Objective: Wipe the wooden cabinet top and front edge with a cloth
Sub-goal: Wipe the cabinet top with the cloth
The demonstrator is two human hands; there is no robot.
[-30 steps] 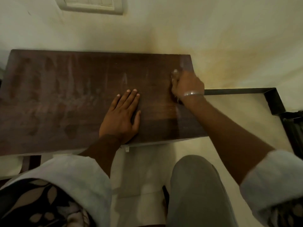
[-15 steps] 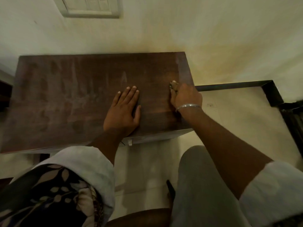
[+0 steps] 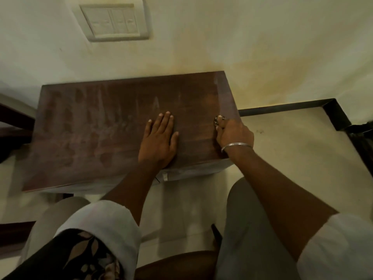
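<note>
From the head camera, the wooden cabinet top is dark brown with pale dusty smears. The right hand is curled tight on a small dark cloth at the top's right edge. Just left of it, the left hand lies flat on the wood, fingers straight

White switch plate on cream wall, black edging strip, pale floor

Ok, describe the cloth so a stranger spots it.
On the dark wooden cabinet top, find the right hand, with a bangle, at its right edge. The cloth is the dark speckled scrap it grips; the flat left hand holds nothing.
</note>
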